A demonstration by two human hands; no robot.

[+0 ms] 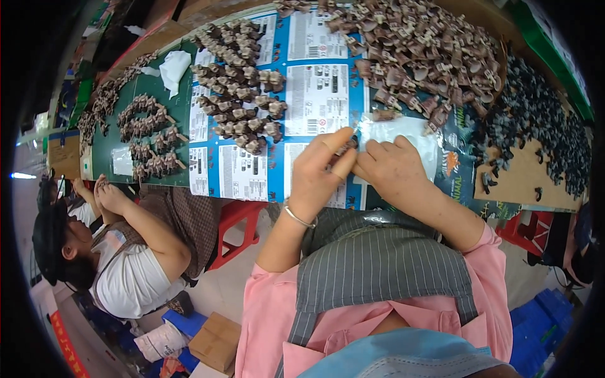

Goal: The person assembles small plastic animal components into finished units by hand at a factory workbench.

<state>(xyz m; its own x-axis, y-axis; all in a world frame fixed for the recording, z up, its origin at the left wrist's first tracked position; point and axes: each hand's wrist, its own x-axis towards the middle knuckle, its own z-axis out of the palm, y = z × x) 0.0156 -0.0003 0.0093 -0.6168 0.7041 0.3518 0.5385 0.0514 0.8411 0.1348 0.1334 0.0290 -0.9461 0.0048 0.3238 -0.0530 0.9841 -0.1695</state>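
Note:
My left hand [320,165], with a bracelet at the wrist, pinches a small dark plastic piece [346,147] between thumb and forefinger. Close against it, my right hand [392,167] is closed, its fingertips meeting the left thumb by the piece; what those fingers grip is hidden. Just beyond the hands lies a brown toy figure part [383,115]. A large heap of brown and cream toy figure parts [435,53] spreads at the far right. To the left, brown figures [242,94] stand in rows on printed sheets.
Printed blue-and-white sheets [315,82] cover the table. Black small parts [535,120] pile at the right on cardboard [526,176]. On the left, a co-worker [126,258] handles something beside more figures [151,138]. A red stool [236,233] and a cardboard box [215,342] are below.

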